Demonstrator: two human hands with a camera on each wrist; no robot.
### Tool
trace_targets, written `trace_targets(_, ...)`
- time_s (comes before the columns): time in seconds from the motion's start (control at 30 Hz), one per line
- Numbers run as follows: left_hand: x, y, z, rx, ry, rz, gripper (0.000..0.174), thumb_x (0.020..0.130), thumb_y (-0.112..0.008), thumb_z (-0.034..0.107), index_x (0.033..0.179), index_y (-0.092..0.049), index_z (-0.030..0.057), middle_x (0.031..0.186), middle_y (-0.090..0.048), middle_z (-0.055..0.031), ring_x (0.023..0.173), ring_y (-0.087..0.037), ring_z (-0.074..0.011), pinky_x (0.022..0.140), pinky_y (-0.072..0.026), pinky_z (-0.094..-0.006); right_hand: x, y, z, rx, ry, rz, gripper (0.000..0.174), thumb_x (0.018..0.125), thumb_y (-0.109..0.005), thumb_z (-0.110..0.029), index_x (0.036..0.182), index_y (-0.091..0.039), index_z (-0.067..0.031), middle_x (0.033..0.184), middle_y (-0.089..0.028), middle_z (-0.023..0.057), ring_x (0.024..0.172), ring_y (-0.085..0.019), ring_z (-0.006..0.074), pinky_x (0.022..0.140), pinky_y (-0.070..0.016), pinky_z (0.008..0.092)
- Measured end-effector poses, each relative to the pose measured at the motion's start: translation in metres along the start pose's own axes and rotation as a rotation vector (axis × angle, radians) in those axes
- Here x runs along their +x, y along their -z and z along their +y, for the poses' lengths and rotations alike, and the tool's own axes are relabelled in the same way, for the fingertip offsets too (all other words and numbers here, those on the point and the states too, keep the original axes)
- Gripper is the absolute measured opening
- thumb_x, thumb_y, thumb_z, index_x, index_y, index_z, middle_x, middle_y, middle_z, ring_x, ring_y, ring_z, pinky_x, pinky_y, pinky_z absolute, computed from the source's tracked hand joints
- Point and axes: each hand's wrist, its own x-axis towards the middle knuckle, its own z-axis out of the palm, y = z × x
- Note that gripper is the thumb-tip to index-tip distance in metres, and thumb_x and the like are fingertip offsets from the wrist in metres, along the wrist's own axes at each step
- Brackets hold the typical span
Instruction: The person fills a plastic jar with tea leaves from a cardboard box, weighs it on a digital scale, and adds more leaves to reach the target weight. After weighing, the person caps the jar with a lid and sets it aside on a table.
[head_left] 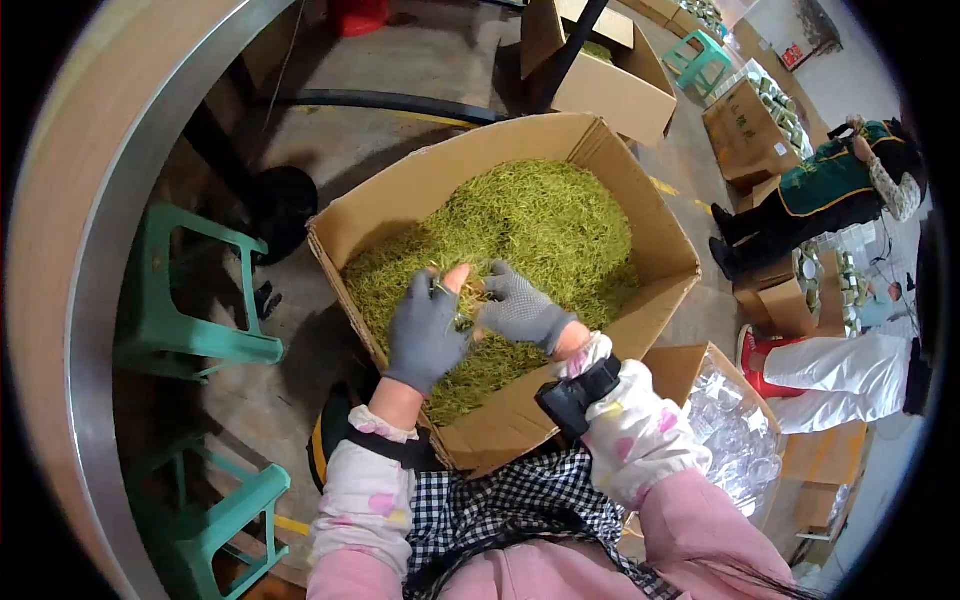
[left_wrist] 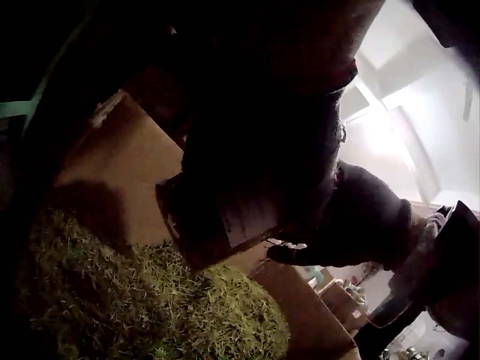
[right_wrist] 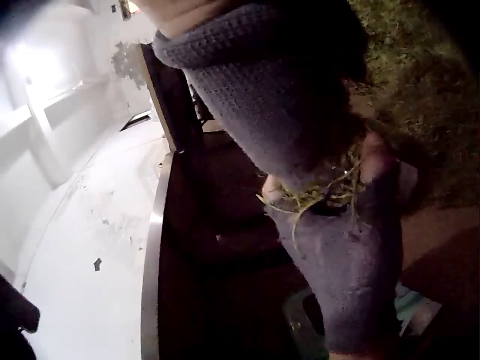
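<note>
A cardboard box [head_left: 470, 440] holds a deep heap of thin, dried yellow-green herb strands [head_left: 560, 200]. Over its near side, my left hand [head_left: 425, 335], in a grey glove with bare fingertips showing, grips a jar [left_wrist: 251, 217] with a pale label, dark in the left wrist view. My right hand [head_left: 525, 308], gloved in grey with dotted grip, comes in from the right, fingers bent about a tuft of strands [right_wrist: 322, 195] at the jar's mouth. Loose ends poke out between both hands. Most of the jar is hidden by the gloves in the head view.
Green plastic stools [head_left: 195, 300] stand to the left, below a curved metal-edged table [head_left: 100, 200]. A box of clear plastic containers [head_left: 730, 425] lies right of me. Behind are another carton [head_left: 610, 95], cartons of filled jars and a person in a green vest [head_left: 825, 180].
</note>
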Motion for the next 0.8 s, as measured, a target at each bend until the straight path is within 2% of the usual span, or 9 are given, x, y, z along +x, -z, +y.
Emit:
trace_targets(0.07,0.002,0.004,0.0,-0.083,0.001,0.025,0.086,0.068,-0.089,0.032,0.143,-0.05,0.0175,0.122,-0.056,-0.0212,0.106,-0.061,-0.0429,0.089,-0.0528,-0.0493,0.002,0.005,-0.004,0.001,0.169,-0.099,0.04,0.08,-0.08,-0.032,0.108,-0.073,-0.0029,0.139,-0.052,0.0233,0.126,-0.053,0.041,0.106,-0.0455,0.0469)
trace_targets(0.17,0.011,0.002,-0.007,-0.213,0.009,0.099,0.078,0.067,-0.089,0.031,0.134,-0.054,0.0113,0.12,-0.058,-0.0208,0.106,-0.061,-0.0424,0.09,-0.0524,-0.0484,0.002,0.007,-0.012,0.258,0.066,0.355,0.034,0.086,-0.082,-0.033,0.102,-0.075,-0.0043,0.136,-0.055,0.0212,0.123,-0.058,0.0355,0.103,-0.0483,0.0429)
trace_targets(0.33,0.005,-0.003,-0.012,-0.122,0.023,0.017,0.07,0.069,-0.087,0.03,0.126,-0.055,0.0074,0.118,-0.06,-0.0206,0.107,-0.061,-0.0413,0.091,-0.0518,-0.0473,-0.003,-0.002,0.0,0.037,-0.002,0.245,0.033,0.087,-0.081,-0.034,0.105,-0.077,-0.0066,0.137,-0.055,0.0213,0.125,-0.057,0.0346,0.103,-0.0479,0.0421)
trace_targets(0.43,0.009,0.007,-0.006,-0.176,0.094,0.12,0.064,0.072,-0.086,0.027,0.123,-0.054,0.007,0.111,-0.062,-0.0189,0.106,-0.062,-0.0387,0.091,-0.0515,-0.0455,0.006,-0.001,0.011,0.725,-0.016,0.227,0.032,0.096,-0.072,-0.03,0.114,-0.075,-0.0044,0.116,-0.069,0.012,0.114,-0.062,0.0235,0.097,-0.05,0.0356)
trace_targets(0.5,0.011,0.011,-0.014,-0.189,0.075,0.179,0.062,0.073,-0.086,0.027,0.123,-0.054,0.0067,0.108,-0.063,-0.0179,0.103,-0.063,-0.0371,0.09,-0.0518,-0.0442,0.019,-0.012,0.043,0.699,-0.006,0.407,0.033,0.101,-0.063,-0.028,0.12,-0.072,-0.0028,0.102,-0.071,0.007,0.098,-0.066,0.019,0.088,-0.0526,0.0313)
trace_targets(0.53,0.011,0.013,-0.017,-0.207,0.035,0.24,0.06,0.075,-0.085,0.026,0.122,-0.054,0.0064,0.106,-0.064,-0.0169,0.101,-0.064,-0.0355,0.09,-0.0521,-0.0429,0.024,-0.024,0.07,1.034,-0.315,0.367,0.033,0.101,-0.062,-0.027,0.121,-0.072,-0.0032,0.1,-0.071,0.0078,0.094,-0.066,0.0189,0.085,-0.0535,0.0312)
trace_targets(0.63,0.011,0.014,-0.019,-0.357,0.133,0.198,0.063,0.073,-0.087,0.03,0.122,-0.054,0.0053,0.104,-0.062,-0.0187,0.1,-0.061,-0.038,0.09,-0.0499,-0.0458,0.044,-0.11,0.214,0.087,-0.473,-0.053,0.043,0.092,-0.069,-0.039,0.113,-0.072,-0.001,0.102,-0.073,0.0192,0.091,-0.07,0.0292,0.078,-0.0555,0.0382)
trace_targets(0.73,0.013,0.015,-0.016,-0.462,0.193,0.214,0.062,0.075,-0.087,0.03,0.122,-0.054,0.0042,0.104,-0.063,-0.0172,0.099,-0.063,-0.0345,0.089,-0.0512,-0.0435,0.027,-0.159,0.206,-0.348,-0.699,-0.359,0.061,0.08,-0.075,-0.055,0.104,-0.075,0.0014,0.094,-0.074,0.0182,0.08,-0.07,0.0303,0.072,-0.0551,0.0409)
trace_targets(0.8,0.016,0.015,-0.012,-0.461,0.222,0.243,0.062,0.076,-0.087,0.029,0.122,-0.054,0.0036,0.105,-0.065,-0.0161,0.098,-0.065,-0.0316,0.089,-0.0522,-0.0414,0.022,-0.2,0.238,-0.129,-0.815,-0.53,0.077,0.073,-0.076,-0.066,0.114,-0.074,-0.0001,0.115,-0.073,0.0223,0.105,-0.071,0.0376,0.089,-0.0555,0.0439)
